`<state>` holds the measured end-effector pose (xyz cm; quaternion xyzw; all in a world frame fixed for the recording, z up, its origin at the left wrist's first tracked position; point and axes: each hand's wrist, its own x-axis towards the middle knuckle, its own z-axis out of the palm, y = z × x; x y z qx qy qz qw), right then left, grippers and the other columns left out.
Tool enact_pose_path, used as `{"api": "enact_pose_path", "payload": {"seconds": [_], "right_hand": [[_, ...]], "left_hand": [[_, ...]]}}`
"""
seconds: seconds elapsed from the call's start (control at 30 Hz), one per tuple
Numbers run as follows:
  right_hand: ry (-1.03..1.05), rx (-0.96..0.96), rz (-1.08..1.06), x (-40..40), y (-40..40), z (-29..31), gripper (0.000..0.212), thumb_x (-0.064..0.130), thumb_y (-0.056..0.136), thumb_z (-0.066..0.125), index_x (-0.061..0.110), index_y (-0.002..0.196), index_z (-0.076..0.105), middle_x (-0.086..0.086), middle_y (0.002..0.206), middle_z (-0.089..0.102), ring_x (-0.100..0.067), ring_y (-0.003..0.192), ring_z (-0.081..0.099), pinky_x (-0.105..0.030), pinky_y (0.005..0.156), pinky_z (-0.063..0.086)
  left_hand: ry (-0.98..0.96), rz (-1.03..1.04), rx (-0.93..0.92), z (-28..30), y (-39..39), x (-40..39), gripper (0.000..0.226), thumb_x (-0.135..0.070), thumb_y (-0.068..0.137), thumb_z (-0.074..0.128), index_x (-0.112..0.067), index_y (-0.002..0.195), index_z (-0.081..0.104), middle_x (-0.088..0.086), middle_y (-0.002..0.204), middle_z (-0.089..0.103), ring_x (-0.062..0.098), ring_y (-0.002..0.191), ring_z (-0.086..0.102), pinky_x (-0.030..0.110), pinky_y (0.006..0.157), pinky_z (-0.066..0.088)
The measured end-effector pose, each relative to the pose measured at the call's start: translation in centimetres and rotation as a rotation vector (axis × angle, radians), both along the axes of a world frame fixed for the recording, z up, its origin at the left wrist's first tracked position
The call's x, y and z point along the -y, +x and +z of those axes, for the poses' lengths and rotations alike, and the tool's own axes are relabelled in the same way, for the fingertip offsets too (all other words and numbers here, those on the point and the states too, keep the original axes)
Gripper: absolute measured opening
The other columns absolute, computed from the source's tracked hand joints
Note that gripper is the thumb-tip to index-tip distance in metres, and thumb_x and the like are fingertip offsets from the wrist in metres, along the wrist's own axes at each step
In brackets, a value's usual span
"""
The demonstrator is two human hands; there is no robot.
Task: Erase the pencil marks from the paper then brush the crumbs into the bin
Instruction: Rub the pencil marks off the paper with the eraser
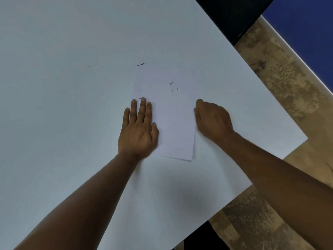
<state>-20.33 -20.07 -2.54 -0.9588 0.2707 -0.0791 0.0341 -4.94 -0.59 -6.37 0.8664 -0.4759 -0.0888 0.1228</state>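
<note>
A white sheet of paper (173, 114) lies on the white table (72, 87), near its middle. Dark eraser crumbs (172, 86) are scattered on the upper part of the sheet, a few more crumbs (140, 98) sit just beyond my left fingertips, and one longer dark crumb (141, 64) lies on the table beyond the sheet. My left hand (138, 130) rests flat on the paper's left side, fingers together and stretched out. My right hand (212, 120) is at the paper's right edge with fingers curled under; whether it holds an eraser is hidden. No bin is in view.
The table's right edge (270, 98) runs diagonally, with a mottled brown floor (281, 83) beyond it. A black object (234, 17) stands at the table's far corner beside a blue surface (306, 24).
</note>
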Motion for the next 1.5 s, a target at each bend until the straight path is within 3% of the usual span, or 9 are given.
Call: {"api": "enact_pose_path", "payload": {"seconds": [0.2, 0.3, 0.6, 0.77, 0.9, 1.07, 1.17, 1.27, 1.5], "right_hand": [[0.407, 0.209, -0.173, -0.8, -0.6, 1.1, 0.013, 0.021, 0.100, 0.050, 0.011, 0.093, 0.056, 0.002, 0.069, 0.057, -0.019, 0.061, 0.052, -0.029, 0.059, 0.040], [0.505, 0.342, -0.222, -2.6, -0.5, 2.1, 0.014, 0.023, 0.099, 0.057, 0.014, 0.105, 0.065, 0.004, 0.071, 0.062, -0.013, 0.062, 0.054, -0.015, 0.062, 0.041], [0.664, 0.144, 0.129, -6.6, 1.1, 1.6, 0.016, 0.031, 0.096, 0.064, 0.017, 0.101, 0.068, 0.005, 0.078, 0.069, -0.010, 0.071, 0.064, -0.030, 0.069, 0.054], [0.812, 0.291, -0.086, -7.1, 2.1, 0.9, 0.015, 0.030, 0.095, 0.065, 0.016, 0.100, 0.069, 0.008, 0.085, 0.071, -0.006, 0.081, 0.068, -0.028, 0.077, 0.057], [0.824, 0.380, -0.234, -8.2, 3.1, 0.4, 0.014, 0.029, 0.096, 0.063, 0.016, 0.097, 0.068, 0.008, 0.083, 0.071, -0.007, 0.081, 0.067, -0.029, 0.077, 0.057], [0.854, 0.432, -0.326, -9.8, 4.2, 0.6, 0.011, 0.023, 0.096, 0.062, 0.014, 0.096, 0.069, 0.019, 0.083, 0.065, 0.011, 0.077, 0.060, -0.009, 0.072, 0.047], [0.841, 0.341, -0.201, -9.8, 4.4, 0.7, 0.014, 0.023, 0.096, 0.062, 0.017, 0.104, 0.071, 0.010, 0.092, 0.070, -0.002, 0.085, 0.064, -0.023, 0.082, 0.054], [0.800, 0.210, 0.036, -9.2, 4.4, 1.1, 0.022, 0.023, 0.094, 0.065, 0.017, 0.115, 0.070, 0.006, 0.087, 0.068, -0.008, 0.079, 0.063, -0.019, 0.079, 0.052], [0.476, 0.046, 0.607, -8.8, 6.2, 0.4, 0.019, 0.018, 0.096, 0.055, 0.009, 0.091, 0.070, -0.004, 0.072, 0.057, -0.019, 0.064, 0.053, -0.031, 0.060, 0.044]], "left_hand": [[-0.021, 0.009, -0.006, -0.1, 0.0, 0.0, 0.067, -0.033, 0.103, 0.026, -0.009, 0.163, 0.011, 0.010, 0.172, 0.008, 0.029, 0.159, -0.002, 0.045, 0.129, 0.001], [-0.020, 0.008, -0.009, -0.1, 0.0, 0.1, 0.067, -0.033, 0.103, 0.026, -0.008, 0.163, 0.011, 0.010, 0.172, 0.007, 0.029, 0.159, -0.002, 0.045, 0.129, 0.000], [-0.142, 0.025, -0.099, 0.3, 0.4, -0.2, 0.065, -0.031, 0.104, 0.027, -0.005, 0.162, 0.013, 0.013, 0.170, 0.014, 0.028, 0.159, 0.006, 0.040, 0.129, 0.007], [-0.214, 0.054, -0.205, 1.2, 0.9, -0.6, 0.067, -0.030, 0.102, 0.036, -0.005, 0.161, 0.017, 0.011, 0.169, 0.021, 0.028, 0.158, 0.010, 0.033, 0.127, 0.004], [-0.096, 0.010, -0.066, 1.8, 2.0, -1.3, 0.067, -0.033, 0.102, 0.030, -0.004, 0.161, 0.017, 0.013, 0.168, 0.023, 0.031, 0.158, 0.013, 0.040, 0.127, 0.003], [0.016, 0.111, 0.035, 1.6, 0.3, -2.6, 0.062, -0.032, 0.105, 0.024, -0.007, 0.162, 0.016, 0.013, 0.169, 0.020, 0.030, 0.158, 0.010, 0.044, 0.128, 0.005], [0.017, 0.350, -0.059, 0.9, -1.4, -3.3, 0.063, -0.034, 0.106, 0.017, -0.008, 0.162, 0.010, 0.010, 0.171, 0.010, 0.028, 0.159, 0.004, 0.042, 0.128, 0.001], [0.004, 0.443, -0.045, 0.4, -2.1, -3.5, 0.062, -0.034, 0.106, 0.015, -0.007, 0.162, 0.010, 0.009, 0.171, 0.008, 0.026, 0.159, 0.002, 0.041, 0.128, -0.001], [0.006, 0.429, -0.001, 0.3, -2.4, -3.6, 0.058, -0.030, 0.110, 0.018, -0.006, 0.162, 0.012, 0.010, 0.172, 0.007, 0.027, 0.159, 0.002, 0.042, 0.129, 0.001]]}}
